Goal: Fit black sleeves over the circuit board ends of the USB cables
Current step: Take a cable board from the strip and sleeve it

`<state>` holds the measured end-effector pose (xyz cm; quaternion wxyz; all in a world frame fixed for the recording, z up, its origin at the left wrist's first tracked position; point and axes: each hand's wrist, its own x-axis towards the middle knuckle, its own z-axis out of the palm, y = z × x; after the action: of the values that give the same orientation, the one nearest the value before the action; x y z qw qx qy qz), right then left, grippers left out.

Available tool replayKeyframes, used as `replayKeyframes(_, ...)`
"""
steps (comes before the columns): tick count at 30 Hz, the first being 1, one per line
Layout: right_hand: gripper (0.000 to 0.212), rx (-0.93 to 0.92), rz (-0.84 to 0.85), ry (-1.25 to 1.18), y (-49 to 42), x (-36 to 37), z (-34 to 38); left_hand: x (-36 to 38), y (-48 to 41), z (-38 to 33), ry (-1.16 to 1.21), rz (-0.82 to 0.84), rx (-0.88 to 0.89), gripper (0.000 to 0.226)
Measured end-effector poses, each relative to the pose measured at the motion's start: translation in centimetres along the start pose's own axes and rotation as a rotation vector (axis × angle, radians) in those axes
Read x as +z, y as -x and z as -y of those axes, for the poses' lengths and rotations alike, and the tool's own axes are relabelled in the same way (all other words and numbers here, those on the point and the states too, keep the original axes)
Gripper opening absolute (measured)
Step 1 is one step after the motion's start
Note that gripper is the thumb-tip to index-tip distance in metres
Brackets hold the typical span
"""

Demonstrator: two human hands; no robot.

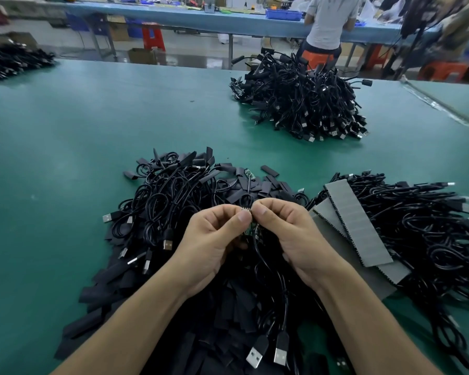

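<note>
The left hand (214,239) pinches, thumb against curled forefinger, a small green circuit board (250,228) held above the heap of loose black sleeves (106,277) on the worktop (65,158). The board's long axis runs away from the person, and its cable (266,269) trails back down to a USB plug (280,353). The right hand (290,234) pinches the same spot, its fingertips nearly meeting the left's. The fingers hide whether a sleeve is already started. It is probably best to squeeze the sleeve's mouth open, line it up along that axis and slide it on straight.
</note>
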<state>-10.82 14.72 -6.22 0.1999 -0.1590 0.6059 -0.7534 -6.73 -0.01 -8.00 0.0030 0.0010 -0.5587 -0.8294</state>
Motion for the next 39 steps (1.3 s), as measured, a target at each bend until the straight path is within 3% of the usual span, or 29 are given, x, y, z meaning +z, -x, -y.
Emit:
replayKeyframes(7, 0.015, 0.007, 0.008, -0.1, 0.0, 0.4, 0.0, 0.1, 0.0, -0.2, 0.058, -0.018, -0.026, 0.028)
replayKeyframes(12, 0.013, -0.047, -0.112, -0.004, -0.4, 0.7, -0.2, 0.5, 0.0, -0.3, 0.176, -0.049, 0.014, 0.016)
replayKeyframes(18, 0.018, -0.419, -0.693, 0.781, -0.1, -1.7, 3.3, -0.4, -0.5, -3.2, 0.27, -0.16, 0.295, 0.022)
replayKeyframes(20, 0.007, -0.411, -0.807, 1.002, 0.3, -2.7, 4.3, -0.8, -0.6, -5.0, 0.183, -0.22, 0.421, 0.02)
replayKeyframes(22, 0.019, -0.25, -0.872, 1.248, 0.6, -3.3, 4.4, -0.9, -0.5, -6.4, 0.081, -0.264, 0.507, 0.017)
replayKeyframes(25, 0.05, -0.123, -0.846, 1.444, 1.1, -2.8, 4.1, -0.6, -0.1, -6.9, -0.148, -0.333, 0.526, 0.023)
replayKeyframes(27, 0.044, -0.219, -0.764, 1.472, 1.3, -1.8, 4.1, -0.6, -0.3, -6.3, -0.322, -0.36, 0.453, 0.026)
replayKeyframes(29, 0.024, -0.287, -0.575, 1.453, 1.4, -1.0, 4.1, -0.9, -0.7, -5.8, -0.439, -0.307, 0.341, 0.033)
replayKeyframes(31, 0.019, -0.194, -0.349, 1.436, 1.6, -0.5, 3.6, -1.4, -0.7, -5.4, -0.668, -0.221, 0.3, 0.036)
replayKeyframes(33, 0.03, -0.028, -0.211, 1.552, 1.7, -0.5, 2.6, -1.7, -0.5, -5.2, -0.89, -0.186, 0.317, 0.023)
replayKeyframes(36, 0.043, 0.118, -0.169, 1.661, 1.6, -0.7, 1.6, -1.9, 0.0, -5.3, -1.048, -0.19, 0.309, 0.025)
replayKeyframes(39, 0.036, 0.09, -0.187, 1.572, 1.4, -1.1, 1.5, -1.8, 0.3, -5.8, -1.143, -0.234, 0.337, 0.017)
